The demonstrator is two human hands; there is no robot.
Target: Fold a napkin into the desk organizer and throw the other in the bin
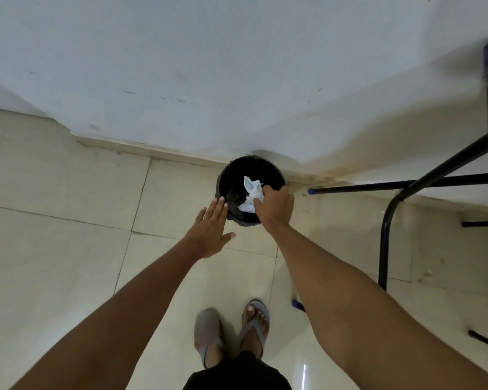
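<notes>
A round black bin (231, 175) stands on the tiled floor against the white wall. Over its mouth my right hand (273, 205) pinches a crumpled white napkin (251, 194), which hangs above the bin's dark inside. My left hand (210, 229) is flat with fingers stretched out, its fingertips at the bin's left rim, holding nothing. The desk organizer is out of view.
A black metal table frame (400, 198) with blue foot caps stands to the right, one leg close to my right forearm. My feet in grey sandals (231, 330) are on the pale floor tiles below. The white wall runs behind the bin.
</notes>
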